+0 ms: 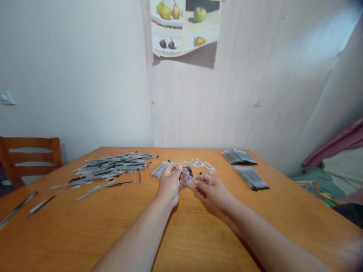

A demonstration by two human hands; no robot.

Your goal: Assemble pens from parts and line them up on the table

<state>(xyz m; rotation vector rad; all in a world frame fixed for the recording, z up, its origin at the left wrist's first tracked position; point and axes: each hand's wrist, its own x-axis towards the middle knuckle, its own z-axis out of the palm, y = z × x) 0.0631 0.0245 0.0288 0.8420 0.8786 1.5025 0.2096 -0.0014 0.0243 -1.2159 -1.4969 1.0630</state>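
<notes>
Two hands of mine are out over the wooden surface (181, 234), and both are holding the same thin pen (187, 175). My left hand (169, 182) has its fingers closed around the middle of it. My right hand (211, 187) pinches the end near me with its fingertips. The pen lies on a slant, with its dark far end pointing to about ten o'clock and the other end to about four

Next to my left hand, at ten o'clock, is a small row of clear tubes (159, 169). Just past my hands, at twelve o'clock, I see a bunch of black tips (188, 171), partly hidden by my fingers. Little white bits (204, 165) are spread out at one o'clock

From my hands, a big messy pile of pens (113, 168) sits between nine and ten o'clock. Some thin black sticks (123, 184) lie by its near edge. More loose pens (42, 204) are far over toward eight or nine o'clock

Two neat flat bunches are on the other side. The far bunch (238, 156) is at two o'clock and the near bunch (251, 177) is close to three. Both have black ends that point toward me. A fruit picture (184, 28) hangs on the wall at twelve o'clock
</notes>
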